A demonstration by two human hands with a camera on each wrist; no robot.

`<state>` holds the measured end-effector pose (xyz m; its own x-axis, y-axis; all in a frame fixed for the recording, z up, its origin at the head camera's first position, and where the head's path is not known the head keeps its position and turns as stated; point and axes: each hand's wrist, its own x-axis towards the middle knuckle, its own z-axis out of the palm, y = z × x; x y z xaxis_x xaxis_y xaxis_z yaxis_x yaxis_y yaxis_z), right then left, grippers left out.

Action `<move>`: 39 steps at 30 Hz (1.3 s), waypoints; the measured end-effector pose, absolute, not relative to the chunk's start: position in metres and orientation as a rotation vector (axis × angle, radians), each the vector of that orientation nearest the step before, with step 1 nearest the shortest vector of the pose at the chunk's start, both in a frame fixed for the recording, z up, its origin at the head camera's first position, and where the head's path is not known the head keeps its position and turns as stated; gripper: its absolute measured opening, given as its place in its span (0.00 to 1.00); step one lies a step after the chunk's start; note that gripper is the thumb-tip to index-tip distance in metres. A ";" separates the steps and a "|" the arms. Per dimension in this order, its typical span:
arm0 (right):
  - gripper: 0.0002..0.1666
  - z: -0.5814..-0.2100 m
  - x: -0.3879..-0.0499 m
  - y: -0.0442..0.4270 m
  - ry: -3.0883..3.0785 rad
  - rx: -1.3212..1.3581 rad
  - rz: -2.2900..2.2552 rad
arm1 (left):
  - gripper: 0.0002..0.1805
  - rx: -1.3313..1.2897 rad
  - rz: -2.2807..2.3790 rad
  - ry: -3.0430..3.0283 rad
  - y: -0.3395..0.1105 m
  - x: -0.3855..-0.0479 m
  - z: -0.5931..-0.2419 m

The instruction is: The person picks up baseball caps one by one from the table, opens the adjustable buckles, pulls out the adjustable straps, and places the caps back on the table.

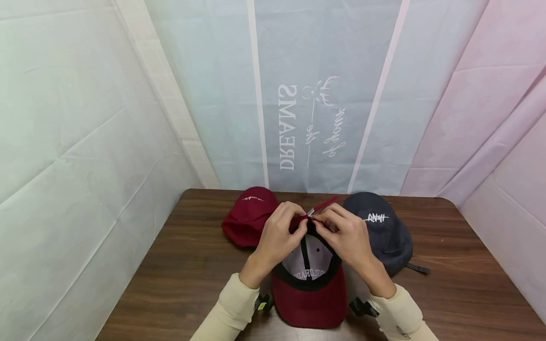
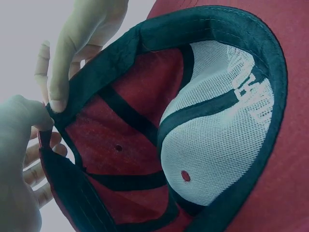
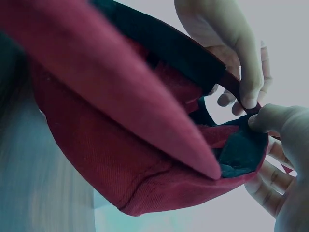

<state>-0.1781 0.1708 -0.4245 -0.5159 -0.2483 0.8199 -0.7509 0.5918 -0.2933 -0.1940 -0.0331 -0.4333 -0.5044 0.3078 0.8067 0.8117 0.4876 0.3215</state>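
A burgundy cap is between my hands over the middle of the table, its hollow facing me and its curved brim nearest my body. Its outer cloth looks finely woven, the inside of the front is lined with whitish mesh, and a smooth black band runs round the opening. With my left hand I pinch the narrow strap at the back between thumb and fingertips; with my right hand I pinch beside it, thumb on the band's end. A small shiny buckle sits between my fingertips, and the strap's loose tail juts up past it.

The table is dark brown with streaky wood grain and rounded far corners. Pale, creased cloth hangs around it, and flipped white lettering marks the bluish panel behind.

I count three caps: the one I hold, a crumpled red cap beyond my left hand, and a dark, soft-domed cap beside my right. Two cream sleeves cover my forearms.
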 end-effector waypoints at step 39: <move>0.08 -0.421 -0.176 0.164 -2.076 0.719 0.734 | 0.06 -0.959 -0.997 -1.988 -0.034 -0.195 -0.433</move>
<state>-0.1756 0.1640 -0.4208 -0.5164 -0.2340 0.8237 -0.6999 0.6695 -0.2486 -0.1948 -0.0342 -0.4328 -0.4773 0.2982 0.8266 0.8408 0.4284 0.3309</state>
